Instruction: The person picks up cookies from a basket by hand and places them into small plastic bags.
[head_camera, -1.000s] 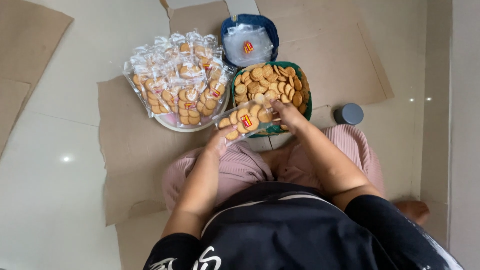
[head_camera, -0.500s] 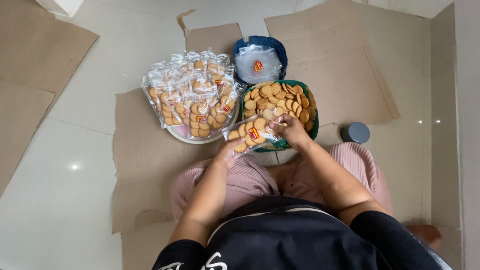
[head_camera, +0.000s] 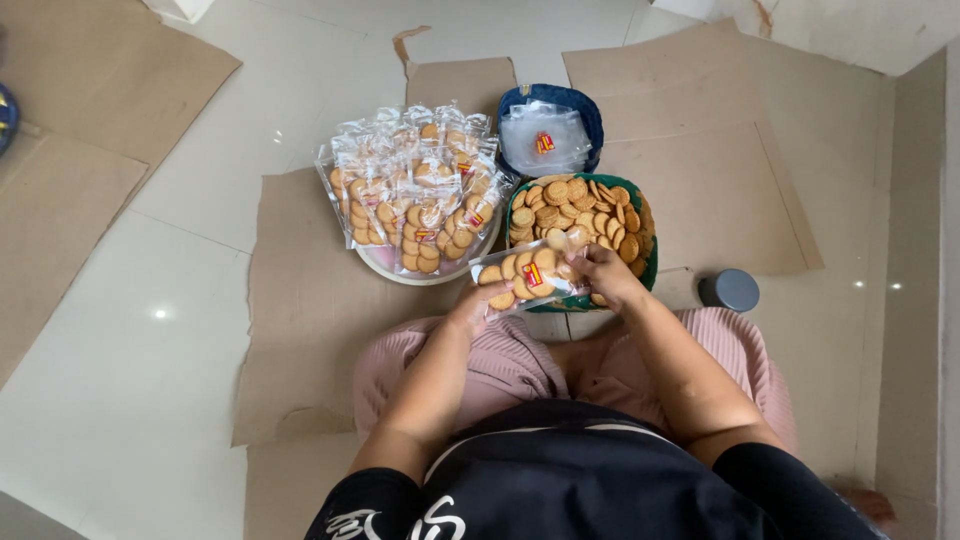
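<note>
I sit on the floor with a clear plastic bag of round biscuits (head_camera: 525, 275) held between both hands. My left hand (head_camera: 480, 303) grips its lower left end. My right hand (head_camera: 603, 275) holds the bag's right end, fingers at the opening. Just behind the bag stands a green bowl (head_camera: 647, 270) full of loose round biscuits. To the left of it a white tray (head_camera: 400, 270) carries a heap of filled biscuit bags (head_camera: 415, 200).
A blue bowl (head_camera: 580, 100) with empty clear bags stands behind the green one. A grey round lid or cup (head_camera: 729, 290) sits on the floor to the right. Flattened cardboard sheets (head_camera: 310, 310) lie over the white tiled floor.
The camera view has shifted a little. My hands stay on the biscuit bag, which now lies lower, in front of the green bowl, with my right hand at its open end.
</note>
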